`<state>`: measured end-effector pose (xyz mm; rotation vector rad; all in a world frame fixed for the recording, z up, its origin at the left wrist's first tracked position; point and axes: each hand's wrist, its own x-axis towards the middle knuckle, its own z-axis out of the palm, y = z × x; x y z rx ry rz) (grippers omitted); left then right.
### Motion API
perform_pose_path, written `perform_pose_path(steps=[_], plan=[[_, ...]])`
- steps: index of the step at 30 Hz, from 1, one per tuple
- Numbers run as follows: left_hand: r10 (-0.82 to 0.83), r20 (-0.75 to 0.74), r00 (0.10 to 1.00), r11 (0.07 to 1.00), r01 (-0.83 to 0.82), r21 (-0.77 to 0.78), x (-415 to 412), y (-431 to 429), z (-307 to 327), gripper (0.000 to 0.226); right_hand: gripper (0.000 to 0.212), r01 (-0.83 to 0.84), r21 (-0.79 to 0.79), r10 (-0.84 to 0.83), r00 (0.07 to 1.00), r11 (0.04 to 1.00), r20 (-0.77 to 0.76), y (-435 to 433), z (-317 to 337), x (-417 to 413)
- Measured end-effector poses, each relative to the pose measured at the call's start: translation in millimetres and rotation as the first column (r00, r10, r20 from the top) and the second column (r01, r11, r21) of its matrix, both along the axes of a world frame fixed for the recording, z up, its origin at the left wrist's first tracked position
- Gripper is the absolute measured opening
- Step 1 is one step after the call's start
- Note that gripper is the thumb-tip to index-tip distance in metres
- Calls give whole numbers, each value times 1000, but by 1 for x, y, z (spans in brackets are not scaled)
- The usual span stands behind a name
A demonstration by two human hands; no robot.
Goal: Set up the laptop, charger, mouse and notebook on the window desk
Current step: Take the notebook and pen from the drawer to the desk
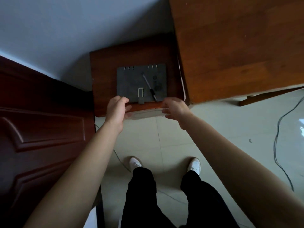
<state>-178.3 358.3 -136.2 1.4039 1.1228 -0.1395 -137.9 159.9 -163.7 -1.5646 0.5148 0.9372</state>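
Note:
A grey ring-bound notebook (131, 81) lies flat on a small dark wooden cabinet (105, 66) against the wall. A pen (149, 87) rests slantwise on its cover, and a strap loop sits at its near edge. My left hand (116, 111) hovers at the notebook's near left corner, fingers curled and apart, holding nothing. My right hand (176, 109) is at the near right corner beside the pen's tip, fingers spread, also holding nothing. No laptop, charger or mouse is in view.
A large brown wooden desk (238, 46) stands right of the cabinet. A dark red door (41, 129) fills the left. A black cable (278, 145) trails across the pale tiled floor at right, and a thin wire (120, 160) runs near my feet.

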Motion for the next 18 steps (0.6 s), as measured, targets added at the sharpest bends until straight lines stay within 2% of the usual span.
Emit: perform_pose_path(steps=[2,4,8,11,14,18], plan=[[-113,-12,994,982,113,149,12,1,13,46,32,-40,-41,42,997,998,62,0,11,5],[-200,-24,979,952,200,231,25,6,14,56,40,-51,-82,59,993,995,101,3,12,8],[-383,-39,923,867,373,331,60,28,-2,57,41,-118,-209,158,970,971,184,23,-1,12],[-526,-29,850,782,497,377,86,49,-28,55,43,-107,-349,211,937,931,278,48,-23,19],[-682,-54,729,635,627,450,106,68,-47,55,49,-44,-504,227,924,863,308,74,-44,22],[-870,-171,463,289,758,584,136,90,-73,60,46,72,-665,237,901,744,363,95,-68,24]])
